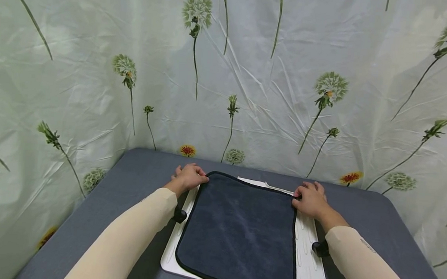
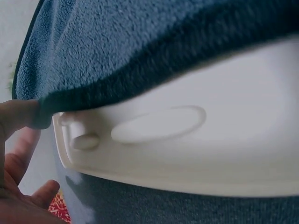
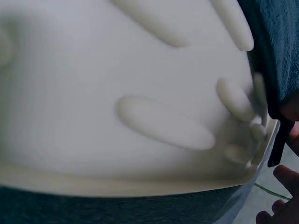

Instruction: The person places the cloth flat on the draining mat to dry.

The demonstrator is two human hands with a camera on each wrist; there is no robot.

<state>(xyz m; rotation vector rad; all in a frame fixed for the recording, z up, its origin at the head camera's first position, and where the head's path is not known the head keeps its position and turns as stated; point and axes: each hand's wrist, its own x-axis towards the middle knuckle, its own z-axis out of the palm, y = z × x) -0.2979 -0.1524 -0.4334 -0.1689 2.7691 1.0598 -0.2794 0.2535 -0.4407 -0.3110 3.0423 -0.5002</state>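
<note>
A dark blue towel [image 1: 244, 236] with black edging is spread over a white plastic tray [image 1: 309, 266] that has raised oval ridges. My left hand [image 1: 189, 177] pinches the towel's far left corner between thumb and finger, with the other fingers spread outward. At the far right corner, my right hand [image 1: 310, 200] pinches the towel's edge. A short black strip [image 3: 279, 147] sticks out below those fingers in the right wrist view. The left wrist view shows the towel's black border [image 2: 117, 88] lying over the tray near its rounded corner.
The tray rests on a grey cloth-covered table [image 1: 143, 168], showing along the towel's left, right and far sides. Behind the table hangs a pale curtain [image 1: 266, 82] printed with dandelions. A dark wrist mount [image 1: 179, 216] sits under the left forearm, another [image 1: 320, 249] under the right.
</note>
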